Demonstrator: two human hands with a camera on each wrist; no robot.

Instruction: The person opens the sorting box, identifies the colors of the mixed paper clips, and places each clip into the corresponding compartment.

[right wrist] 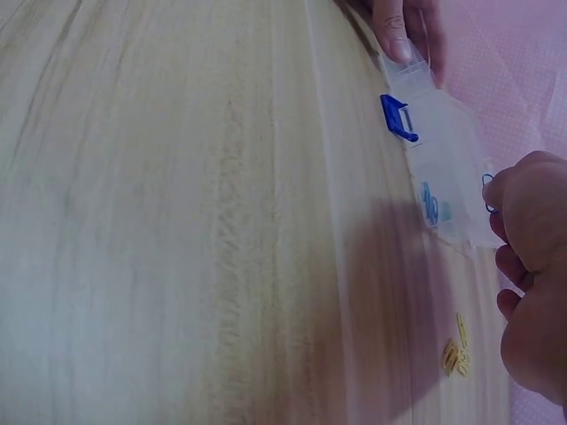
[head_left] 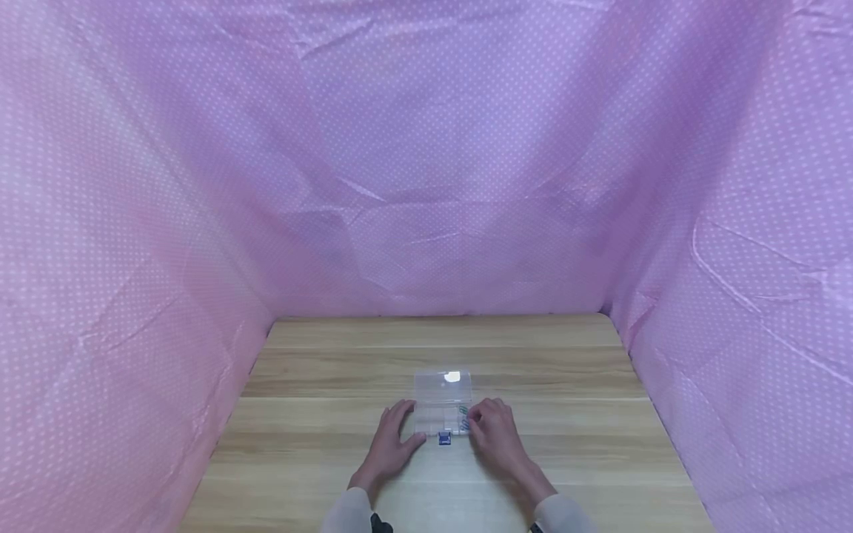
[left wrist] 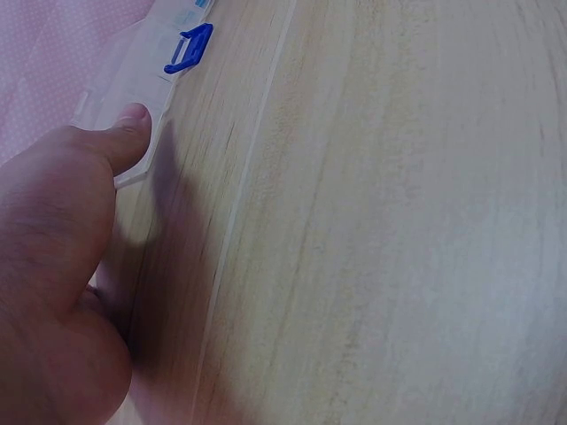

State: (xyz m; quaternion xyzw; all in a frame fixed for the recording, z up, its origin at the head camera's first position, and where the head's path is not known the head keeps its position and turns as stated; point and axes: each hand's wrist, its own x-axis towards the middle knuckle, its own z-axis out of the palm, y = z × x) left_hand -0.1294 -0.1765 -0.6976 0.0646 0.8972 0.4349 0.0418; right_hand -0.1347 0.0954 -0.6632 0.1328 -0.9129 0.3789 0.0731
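Note:
A clear plastic compartment box lies on the wooden table with its transparent lid folded back. A blue latch sticks out from its near edge. My left hand grips the box's left end, the thumb on the near edge. Over the right end, my right hand pinches a blue paper clip between thumb and fingertips; part of the clip is hidden. Several blue and green clips lie in the right-hand compartment.
Several yellow paper clips lie on the table to the right of the box, behind my right hand in the head view. The wooden table is enclosed by pink dotted cloth at the back and sides.

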